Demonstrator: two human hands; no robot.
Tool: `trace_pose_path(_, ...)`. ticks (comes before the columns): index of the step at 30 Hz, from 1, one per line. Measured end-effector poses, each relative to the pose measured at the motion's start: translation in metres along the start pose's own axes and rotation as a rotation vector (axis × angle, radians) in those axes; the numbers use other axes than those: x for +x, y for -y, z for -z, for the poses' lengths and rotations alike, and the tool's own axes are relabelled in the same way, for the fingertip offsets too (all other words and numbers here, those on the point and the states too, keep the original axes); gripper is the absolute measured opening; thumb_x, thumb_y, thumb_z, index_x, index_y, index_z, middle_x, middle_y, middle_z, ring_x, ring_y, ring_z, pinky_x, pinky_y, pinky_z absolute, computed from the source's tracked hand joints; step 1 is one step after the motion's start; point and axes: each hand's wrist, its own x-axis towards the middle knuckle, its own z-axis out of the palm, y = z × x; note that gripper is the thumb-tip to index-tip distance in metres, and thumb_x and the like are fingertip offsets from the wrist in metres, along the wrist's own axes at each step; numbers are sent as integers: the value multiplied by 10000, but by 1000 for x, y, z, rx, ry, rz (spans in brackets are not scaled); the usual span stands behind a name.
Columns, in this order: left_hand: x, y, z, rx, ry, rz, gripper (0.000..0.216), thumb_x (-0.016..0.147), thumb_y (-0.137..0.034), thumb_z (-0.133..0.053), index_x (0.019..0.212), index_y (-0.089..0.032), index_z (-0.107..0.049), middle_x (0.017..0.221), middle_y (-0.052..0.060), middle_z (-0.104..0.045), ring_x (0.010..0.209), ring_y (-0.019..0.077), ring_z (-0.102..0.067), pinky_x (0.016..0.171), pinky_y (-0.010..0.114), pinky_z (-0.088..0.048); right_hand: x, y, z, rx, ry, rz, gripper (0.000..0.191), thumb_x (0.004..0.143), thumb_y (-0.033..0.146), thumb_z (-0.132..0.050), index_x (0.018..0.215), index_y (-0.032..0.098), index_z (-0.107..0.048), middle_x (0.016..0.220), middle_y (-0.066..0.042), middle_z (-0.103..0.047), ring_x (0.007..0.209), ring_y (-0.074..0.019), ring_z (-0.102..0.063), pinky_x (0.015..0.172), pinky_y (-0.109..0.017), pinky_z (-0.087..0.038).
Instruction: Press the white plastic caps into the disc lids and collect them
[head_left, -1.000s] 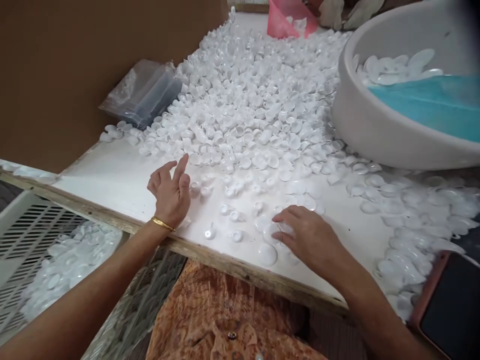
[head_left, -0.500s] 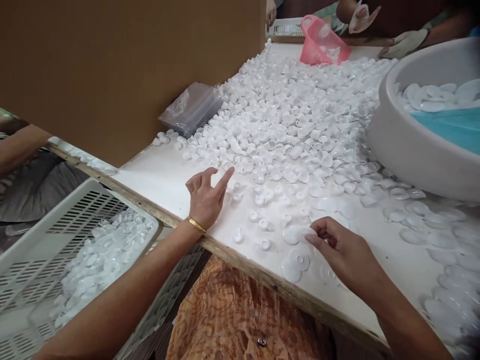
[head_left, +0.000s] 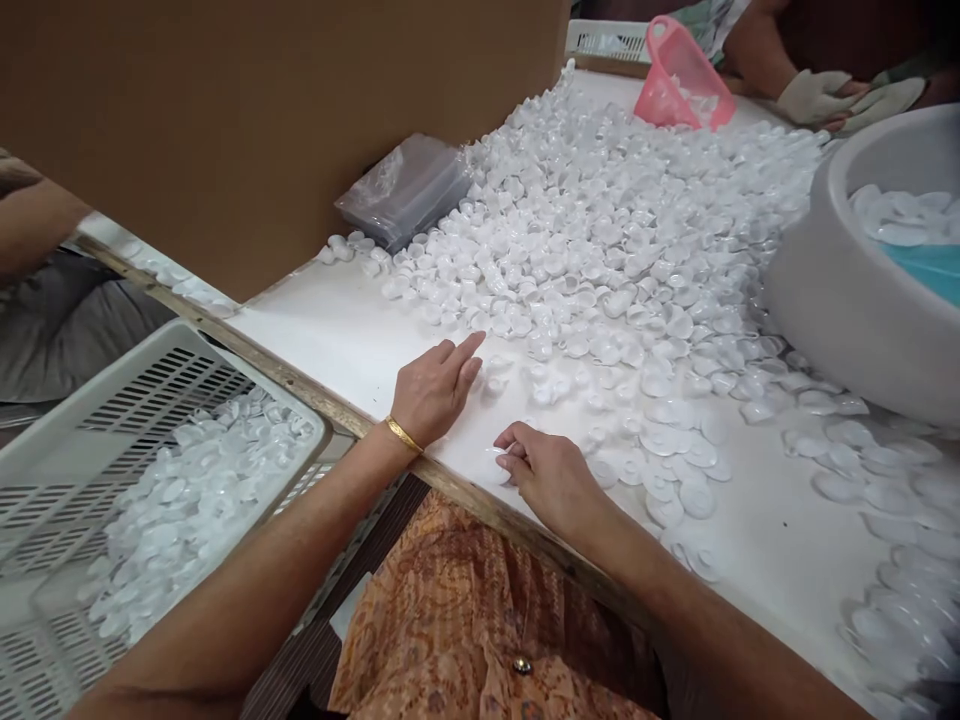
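Observation:
At the table's near edge my right hand is closed in a pinch on a small white plastic disc. The disc is held low over the white tabletop. My left hand, with a gold bracelet at the wrist, is just to the left with index finger and thumb stretched out and nothing seen in it. Its fingertips are close to some small white round parts. Right of my right hand, flat white discs lie overlapping. Behind both hands spreads a big heap of white cup-like plastic pieces.
A slotted crate of white pieces stands at lower left. Brown cardboard rises at the back left beside a plastic-wrapped packet. A grey tub is at right, a pink scoop at the back. A co-worker's gloved hands are beyond.
My right hand has moved left, near my left hand, from the flat discs. My left hand's fingers have drawn closer together. The co-worker's hands have come together.

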Motion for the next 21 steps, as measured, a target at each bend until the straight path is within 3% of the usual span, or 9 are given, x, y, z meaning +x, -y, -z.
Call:
trace_pose_path(3,1,-3,5,-179,-25,61,415,941,-366,-278,1171,-166,-559,873,50,-617,772,133,-553,673,237,-408,1,-4,-2,31,0,-12,99,814,134,-515,874,194,-565,735,1,-642,629,-125,-618,615,-236,-423)
trace_pose_path(7,-7,-27,6,-272,-32,38,356,926,-295,-336,1178,-169,-553,857,54,-584,808,151,-509,716,262,-410,-1,-3,-1,12,-15,-32,96,818,150,-522,884,186,-581,711,-5,-649,577,-127,-605,604,-243,-427)
trace_pose_path(11,-14,-51,-7,-157,75,15,390,918,-243,-327,1281,-225,-468,962,79,-529,891,187,-450,779,315,-395,-4,-1,1,-17,-37,2,119,817,115,-500,863,172,-595,682,-11,-650,547,-125,-586,593,-240,-420)
trace_pose_path(16,-11,-63,-20,52,152,29,461,898,-238,-354,1349,-333,-356,1133,101,-468,989,252,-399,790,385,-357,-9,-3,3,-31,-40,35,120,794,68,-499,817,131,-598,668,-44,-647,592,-148,-590,600,-250,-424)
trace_pose_path(21,-10,-66,-26,162,201,2,520,876,-229,-398,1368,-370,-303,1189,104,-440,1026,273,-389,811,413,-326,-23,-13,12,54,-118,84,289,806,88,-493,1081,128,-575,823,-62,-676,676,-157,-626,644,-262,-456)
